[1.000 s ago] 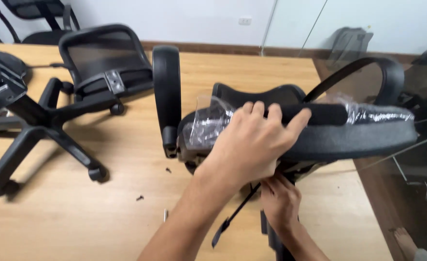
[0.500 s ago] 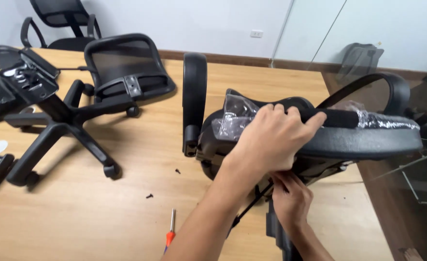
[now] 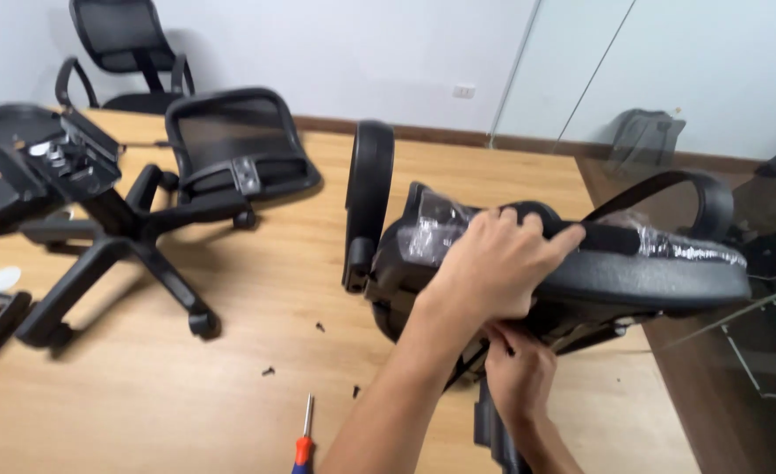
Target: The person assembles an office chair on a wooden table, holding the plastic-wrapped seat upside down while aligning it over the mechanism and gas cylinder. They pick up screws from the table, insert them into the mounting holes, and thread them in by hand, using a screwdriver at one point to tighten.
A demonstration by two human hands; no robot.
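A black office chair seat (image 3: 651, 281) lies tipped on its side on the wooden floor, partly in clear plastic wrap (image 3: 441, 230), with one armrest (image 3: 369, 197) standing upright at its left. My left hand (image 3: 498, 263) grips the seat's upper edge over the wrap. Just below it, my right hand (image 3: 515, 377) reaches under the seat, its fingers pinched together on a small dark part that I cannot make out. The underside of the seat is mostly hidden.
A screwdriver (image 3: 303, 443) with an orange and blue handle lies near me, with loose dark screws (image 3: 268, 370) around it. At the left are a five-star wheeled base (image 3: 125, 254), a mesh backrest (image 3: 239, 145) and another upturned seat (image 3: 19, 167). A glass partition (image 3: 581, 96) stands at the right.
My view has swung left and down, bringing the screwdriver and more of the left chair parts into sight. Both hands stay on the seat as before.
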